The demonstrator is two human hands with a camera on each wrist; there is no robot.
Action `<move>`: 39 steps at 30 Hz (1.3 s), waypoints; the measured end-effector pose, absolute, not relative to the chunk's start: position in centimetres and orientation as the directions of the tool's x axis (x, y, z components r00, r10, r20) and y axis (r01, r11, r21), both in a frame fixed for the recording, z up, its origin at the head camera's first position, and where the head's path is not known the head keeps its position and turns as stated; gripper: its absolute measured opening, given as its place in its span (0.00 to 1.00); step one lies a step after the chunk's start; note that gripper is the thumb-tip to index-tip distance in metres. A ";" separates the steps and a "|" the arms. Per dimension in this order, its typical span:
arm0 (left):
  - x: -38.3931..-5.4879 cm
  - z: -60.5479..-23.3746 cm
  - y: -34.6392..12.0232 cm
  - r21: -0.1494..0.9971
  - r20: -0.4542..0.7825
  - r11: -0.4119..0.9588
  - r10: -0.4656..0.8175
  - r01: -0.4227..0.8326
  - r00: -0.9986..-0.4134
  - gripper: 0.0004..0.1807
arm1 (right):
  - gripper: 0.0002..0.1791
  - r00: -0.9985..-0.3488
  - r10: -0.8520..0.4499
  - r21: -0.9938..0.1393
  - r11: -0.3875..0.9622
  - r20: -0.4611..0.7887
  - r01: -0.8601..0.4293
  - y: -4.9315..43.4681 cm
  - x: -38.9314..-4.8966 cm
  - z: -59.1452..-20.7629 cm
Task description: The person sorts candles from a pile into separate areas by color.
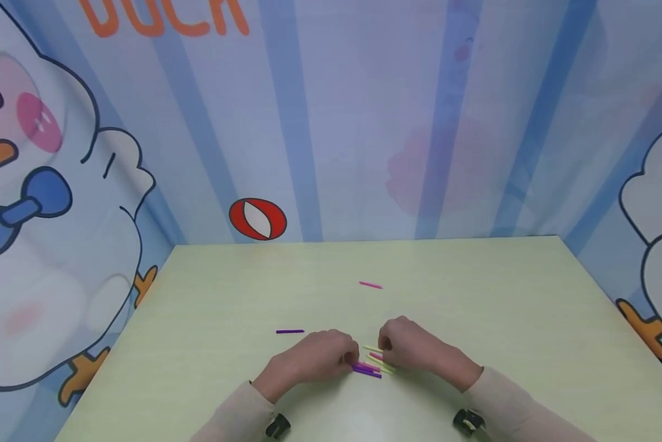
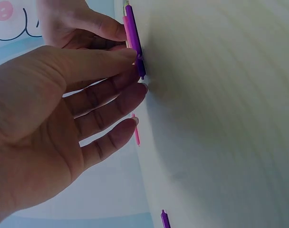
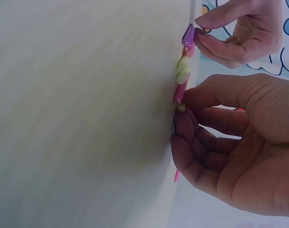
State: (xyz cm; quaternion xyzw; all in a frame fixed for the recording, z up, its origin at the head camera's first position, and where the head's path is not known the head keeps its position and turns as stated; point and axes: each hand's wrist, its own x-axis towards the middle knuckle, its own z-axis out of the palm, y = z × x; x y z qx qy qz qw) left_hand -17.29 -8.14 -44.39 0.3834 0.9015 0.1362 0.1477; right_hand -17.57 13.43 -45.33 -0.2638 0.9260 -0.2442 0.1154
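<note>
Several thin purple, pink and yellow sticks lie in a loose bundle between the two hands. My left hand (image 1: 325, 356) is at the bundle's left end, its thumb and forefinger pinching the end of a purple stick (image 2: 133, 28); its other fingers are spread. From the right, my right hand (image 1: 410, 344) reaches the bundle. The tip of a yellow stick (image 3: 181, 108) shows between its thumb and forefinger, close to the end of a pink stick (image 3: 180, 92). Further yellow sticks (image 1: 384, 364) lie beside the purple ones. The fingers partly hide the stick ends.
A single pink stick (image 1: 370, 285) lies farther back on the pale yellow table (image 1: 226, 288). Another purple stick (image 1: 289, 331) lies left of the left hand. A printed blue curtain (image 1: 353, 123) stands behind the table.
</note>
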 end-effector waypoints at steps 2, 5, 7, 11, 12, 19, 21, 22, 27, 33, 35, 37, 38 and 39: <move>-17.2 -44.4 -8.1 0.344 -0.151 0.665 0.736 0.663 -0.659 0.04 | 0.07 -0.838 -0.536 -0.514 0.748 -0.096 -0.420 13.4 -17.6 -45.4; -17.2 -44.4 -8.0 0.323 -0.149 0.668 0.735 0.670 -0.661 0.04 | 0.07 -0.842 -0.528 -0.520 0.752 -0.109 -0.404 13.4 -17.6 -45.4; -17.2 -44.5 -8.0 0.312 -0.152 0.672 0.733 0.672 -0.663 0.03 | 0.07 -0.843 -0.526 -0.523 0.753 -0.114 -0.399 13.4 -17.6 -45.4; -17.1 -44.7 -7.9 0.286 -0.157 0.675 0.733 0.680 -0.661 0.03 | 0.06 -0.841 -0.528 -0.535 0.747 -0.118 -0.395 13.3 -17.7 -45.5; -17.1 -44.8 -7.9 0.279 -0.156 0.674 0.734 0.684 -0.661 0.03 | 0.07 -0.841 -0.528 -0.537 0.746 -0.119 -0.393 13.3 -17.6 -45.5; -16.9 -44.5 -7.8 0.269 -0.161 0.677 0.733 0.685 -0.661 0.03 | 0.06 -0.841 -0.528 -0.537 0.747 -0.120 -0.392 13.2 -17.6 -45.4; -17.0 -44.5 -7.8 0.275 -0.162 0.676 0.733 0.683 -0.661 0.03 | 0.07 -0.841 -0.529 -0.533 0.748 -0.117 -0.396 13.3 -17.7 -45.3; -17.0 -44.4 -7.7 0.276 -0.161 0.675 0.734 0.684 -0.660 0.03 | 0.07 -0.840 -0.530 -0.531 0.748 -0.114 -0.399 13.3 -17.7 -45.3; -17.0 -44.5 -7.7 0.280 -0.163 0.678 0.731 0.680 -0.662 0.03 | 0.08 -0.838 -0.537 -0.525 0.743 -0.098 -0.415 13.4 -17.7 -45.2; -17.0 -44.7 -7.7 0.277 -0.162 0.674 0.735 0.684 -0.659 0.03 | 0.08 -0.838 -0.536 -0.519 0.748 -0.103 -0.414 13.4 -17.7 -45.3; -17.1 -44.7 -7.8 0.273 -0.157 0.675 0.734 0.685 -0.661 0.04 | 0.08 -0.838 -0.535 -0.518 0.749 -0.105 -0.413 13.4 -17.8 -45.4; -17.1 -44.6 -7.8 0.270 -0.152 0.678 0.732 0.684 -0.665 0.04 | 0.08 -0.838 -0.536 -0.521 0.746 -0.102 -0.415 13.4 -17.8 -45.4; -17.1 -44.6 -7.8 0.273 -0.152 0.680 0.729 0.681 -0.667 0.05 | 0.08 -0.838 -0.537 -0.524 0.745 -0.102 -0.413 13.5 -17.8 -45.4; -17.2 -44.5 -7.9 0.277 -0.152 0.682 0.727 0.677 -0.670 0.05 | 0.08 -0.838 -0.536 -0.527 0.744 -0.104 -0.410 13.5 -17.8 -45.4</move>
